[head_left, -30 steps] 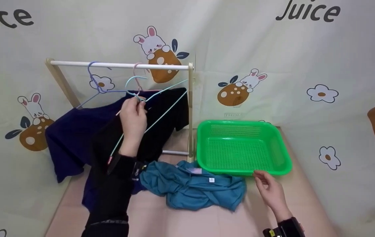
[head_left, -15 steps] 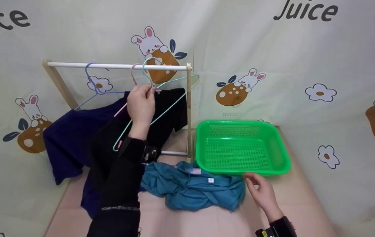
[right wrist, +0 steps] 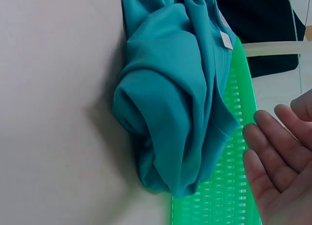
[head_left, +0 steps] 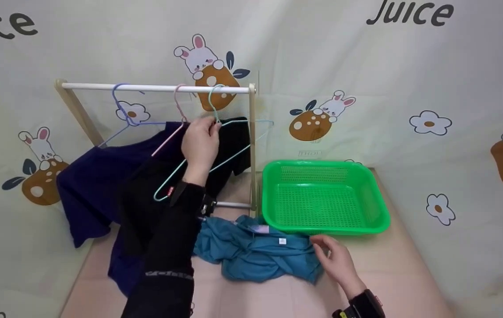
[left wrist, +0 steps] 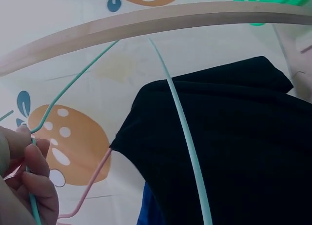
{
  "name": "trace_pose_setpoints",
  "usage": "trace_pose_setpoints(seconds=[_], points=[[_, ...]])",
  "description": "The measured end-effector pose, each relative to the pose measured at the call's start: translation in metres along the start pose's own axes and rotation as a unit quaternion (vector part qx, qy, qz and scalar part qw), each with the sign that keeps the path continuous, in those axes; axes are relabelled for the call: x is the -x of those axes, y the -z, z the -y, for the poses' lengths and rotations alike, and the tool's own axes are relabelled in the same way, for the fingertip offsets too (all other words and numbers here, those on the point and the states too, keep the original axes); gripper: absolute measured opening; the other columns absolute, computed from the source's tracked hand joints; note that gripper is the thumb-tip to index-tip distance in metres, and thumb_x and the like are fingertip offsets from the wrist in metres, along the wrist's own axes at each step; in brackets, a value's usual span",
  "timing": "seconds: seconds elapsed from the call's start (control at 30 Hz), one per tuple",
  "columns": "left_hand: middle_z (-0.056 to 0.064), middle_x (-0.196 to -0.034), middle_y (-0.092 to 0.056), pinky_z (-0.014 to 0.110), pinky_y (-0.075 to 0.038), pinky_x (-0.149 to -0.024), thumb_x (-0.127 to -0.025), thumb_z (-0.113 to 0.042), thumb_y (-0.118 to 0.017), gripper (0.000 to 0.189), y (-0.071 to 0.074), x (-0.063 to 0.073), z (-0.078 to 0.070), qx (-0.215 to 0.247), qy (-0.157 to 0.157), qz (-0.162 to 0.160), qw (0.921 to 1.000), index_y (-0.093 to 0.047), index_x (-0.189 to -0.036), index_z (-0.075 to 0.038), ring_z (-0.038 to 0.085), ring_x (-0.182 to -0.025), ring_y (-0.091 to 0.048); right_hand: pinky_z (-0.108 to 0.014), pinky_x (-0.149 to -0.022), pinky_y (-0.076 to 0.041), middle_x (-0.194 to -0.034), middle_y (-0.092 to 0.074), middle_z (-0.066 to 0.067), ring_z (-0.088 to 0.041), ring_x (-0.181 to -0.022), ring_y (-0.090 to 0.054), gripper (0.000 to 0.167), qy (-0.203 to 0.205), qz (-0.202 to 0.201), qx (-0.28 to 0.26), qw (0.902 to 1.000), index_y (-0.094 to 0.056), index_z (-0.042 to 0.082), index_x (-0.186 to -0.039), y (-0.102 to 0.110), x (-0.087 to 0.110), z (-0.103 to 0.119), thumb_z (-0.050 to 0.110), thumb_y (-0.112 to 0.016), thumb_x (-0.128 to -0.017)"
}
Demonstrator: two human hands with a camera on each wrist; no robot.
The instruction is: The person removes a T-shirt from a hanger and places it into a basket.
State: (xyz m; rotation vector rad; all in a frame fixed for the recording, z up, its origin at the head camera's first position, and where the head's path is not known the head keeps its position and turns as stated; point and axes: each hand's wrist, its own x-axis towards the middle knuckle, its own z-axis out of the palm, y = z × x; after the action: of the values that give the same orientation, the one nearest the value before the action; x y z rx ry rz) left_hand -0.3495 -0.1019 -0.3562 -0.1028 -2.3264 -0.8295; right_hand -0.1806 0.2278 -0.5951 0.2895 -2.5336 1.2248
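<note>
My left hand (head_left: 200,143) pinches a mint-green clothes hanger (head_left: 231,158) just below its hook. That hook lies over the white rail (head_left: 154,88) of a small wooden rack, near the right end. In the left wrist view the fingers (left wrist: 39,161) curl round the hanger's neck. My right hand (head_left: 335,263), fingers relaxed, is at the right end of a crumpled teal garment (head_left: 260,256) on the table. Seen from the right wrist, its palm (right wrist: 292,186) faces up beside the cloth and holds nothing.
A pink hanger (head_left: 178,110) with a black garment (head_left: 154,185) and a blue hanger (head_left: 121,108) with a navy garment (head_left: 92,190) hang on the rail. A green plastic basket (head_left: 326,227) stands right of the rack's wooden post (head_left: 253,154), behind the teal garment.
My left hand has lifted the mint-green hanger and moved right, bringing its hook onto the rail. The right hand has moved left to the teal garment.
</note>
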Motion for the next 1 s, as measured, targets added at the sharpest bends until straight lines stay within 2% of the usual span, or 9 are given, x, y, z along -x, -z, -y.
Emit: trace_pose_setpoints(seconds=[0.17,0.3,0.5,0.7,0.83,1.0], points=[[0.014,-0.099,-0.066,0.047,-0.050,-0.076,-0.095,-0.019,-0.068,0.022,-0.005,0.007,0.006,-0.035,-0.032,0.000,0.9989,-0.070,-0.109,-0.003,0.032,-0.090,-0.065,-0.043,-0.086,-0.052,-0.110,-0.069,-0.003,-0.022,-0.100,-0.065,0.027,0.061,0.016,0.031,0.9975,-0.068,0.007,-0.114,-0.009,-0.001,0.001,0.004,-0.072,-0.087],[0.018,-0.109,-0.065,0.050,-0.046,-0.081,-0.094,-0.021,-0.069,0.034,-0.009,0.012,0.010,-0.065,-0.065,-0.012,0.9957,-0.064,-0.120,0.000,0.037,-0.098,-0.063,-0.050,-0.093,-0.047,-0.119,-0.067,-0.009,-0.030,-0.110,-0.061,0.037,0.114,0.029,0.056,0.9915,-0.067,0.005,-0.119,-0.016,-0.002,0.002,0.010,-0.077,-0.083],[0.019,-0.129,-0.057,0.052,-0.038,-0.090,-0.093,-0.026,-0.069,0.052,-0.013,0.025,0.015,-0.096,-0.094,-0.039,0.9901,-0.052,-0.136,-0.003,0.036,-0.114,-0.054,-0.059,-0.097,-0.041,-0.134,-0.057,-0.015,-0.038,-0.123,-0.052,0.055,0.114,0.082,0.084,0.9865,-0.061,0.011,-0.132,-0.029,-0.002,0.009,0.024,-0.080,-0.082],[0.018,-0.148,-0.044,0.057,-0.029,-0.101,-0.089,-0.031,-0.072,0.066,-0.014,0.043,0.022,-0.098,-0.136,-0.063,0.9838,-0.046,-0.146,-0.009,0.035,-0.131,-0.042,-0.066,-0.101,-0.034,-0.148,-0.042,-0.017,-0.042,-0.132,-0.040,0.078,0.102,0.157,0.102,0.9770,-0.044,0.024,-0.150,-0.042,0.000,0.016,0.036,-0.081,-0.082],[0.017,-0.154,-0.037,0.060,-0.020,-0.110,-0.088,-0.038,-0.072,0.073,-0.012,0.056,0.028,-0.092,-0.160,-0.051,0.9815,-0.043,-0.150,-0.014,0.035,-0.140,-0.032,-0.070,-0.102,-0.028,-0.153,-0.034,-0.020,-0.046,-0.136,-0.034,0.087,0.091,0.192,0.112,0.9707,-0.036,0.030,-0.154,-0.049,0.000,0.019,0.043,-0.081,-0.080],[0.015,-0.159,-0.028,0.061,-0.010,-0.114,-0.085,-0.048,-0.071,0.081,-0.010,0.076,0.041,-0.100,-0.178,-0.023,0.9786,-0.038,-0.153,-0.020,0.037,-0.146,-0.022,-0.070,-0.104,-0.025,-0.154,-0.030,-0.023,-0.050,-0.137,-0.031,0.090,0.079,0.215,0.124,0.9656,-0.035,0.029,-0.155,-0.057,-0.001,0.020,0.045,-0.080,-0.079]])
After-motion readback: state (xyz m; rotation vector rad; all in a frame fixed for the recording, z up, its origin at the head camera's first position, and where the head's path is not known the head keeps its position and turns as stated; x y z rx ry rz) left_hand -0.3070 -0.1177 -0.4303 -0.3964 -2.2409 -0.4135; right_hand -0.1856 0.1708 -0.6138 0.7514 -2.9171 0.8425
